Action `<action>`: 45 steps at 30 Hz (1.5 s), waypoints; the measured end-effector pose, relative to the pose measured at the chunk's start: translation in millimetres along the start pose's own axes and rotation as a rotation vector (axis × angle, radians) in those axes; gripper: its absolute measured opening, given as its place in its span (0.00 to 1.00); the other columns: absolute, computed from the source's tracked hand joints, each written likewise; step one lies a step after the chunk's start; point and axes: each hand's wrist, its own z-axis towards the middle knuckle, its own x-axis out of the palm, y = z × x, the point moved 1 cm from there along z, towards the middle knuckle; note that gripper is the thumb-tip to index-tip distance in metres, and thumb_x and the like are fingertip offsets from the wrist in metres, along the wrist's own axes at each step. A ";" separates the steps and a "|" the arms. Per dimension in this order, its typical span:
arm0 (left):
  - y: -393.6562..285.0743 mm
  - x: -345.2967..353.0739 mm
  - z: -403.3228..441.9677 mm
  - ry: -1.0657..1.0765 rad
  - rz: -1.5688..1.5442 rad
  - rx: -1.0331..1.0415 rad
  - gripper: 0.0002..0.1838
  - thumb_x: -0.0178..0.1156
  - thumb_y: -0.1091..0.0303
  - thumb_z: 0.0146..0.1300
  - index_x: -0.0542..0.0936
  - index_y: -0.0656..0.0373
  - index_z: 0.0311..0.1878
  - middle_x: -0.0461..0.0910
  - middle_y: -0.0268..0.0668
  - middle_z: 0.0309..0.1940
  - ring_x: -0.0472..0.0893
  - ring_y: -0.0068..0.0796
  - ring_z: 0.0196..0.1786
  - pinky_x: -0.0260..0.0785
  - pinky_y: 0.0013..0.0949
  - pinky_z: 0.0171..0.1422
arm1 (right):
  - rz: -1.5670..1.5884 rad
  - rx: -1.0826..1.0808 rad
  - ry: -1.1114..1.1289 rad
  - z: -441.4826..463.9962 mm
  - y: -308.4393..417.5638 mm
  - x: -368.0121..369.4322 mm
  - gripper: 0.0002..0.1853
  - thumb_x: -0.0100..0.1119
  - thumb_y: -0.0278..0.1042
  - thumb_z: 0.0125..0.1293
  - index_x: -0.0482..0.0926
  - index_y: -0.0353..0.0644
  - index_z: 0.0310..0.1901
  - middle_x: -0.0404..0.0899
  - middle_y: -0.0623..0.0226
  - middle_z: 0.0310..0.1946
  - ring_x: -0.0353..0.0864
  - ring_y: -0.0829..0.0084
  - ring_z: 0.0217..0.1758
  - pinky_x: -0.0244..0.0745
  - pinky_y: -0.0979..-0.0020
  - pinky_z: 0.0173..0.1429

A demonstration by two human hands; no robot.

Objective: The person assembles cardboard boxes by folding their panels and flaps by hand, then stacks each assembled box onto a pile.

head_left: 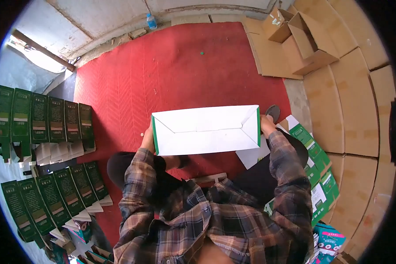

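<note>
A carton point(207, 138) with a white folded underside and narrow green ends is held up level above my lap. Interlocked flaps and slanting creases show across its white face. At the carton's left end, my left hand point(148, 140) grips the green side, its fingers mostly hidden behind the box. My right hand point(266, 126) presses on the opposite end, with its fingertips partly out of sight. A white sheet or flap point(252, 157) lies below the carton near my right knee.
Green cartons point(48, 119) with open flaps stand in two rows at left. Flattened green-and-white cartons point(317, 163) lie at right beside stacked brown boxes point(352, 110). An open cardboard box point(310, 44) and a water bottle point(151, 21) are at the far side of the red mat point(176, 66).
</note>
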 end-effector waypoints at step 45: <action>-1.4 -8.0 -5.9 -0.035 0.481 0.356 0.30 0.63 0.74 0.57 0.69 0.57 0.64 0.78 0.35 0.49 0.77 0.22 0.44 0.70 0.26 0.49 | -0.106 -0.394 0.066 -13.3 12.7 -0.9 0.20 0.53 0.21 0.61 0.73 0.35 0.56 0.79 0.63 0.44 0.79 0.74 0.41 0.75 0.75 0.45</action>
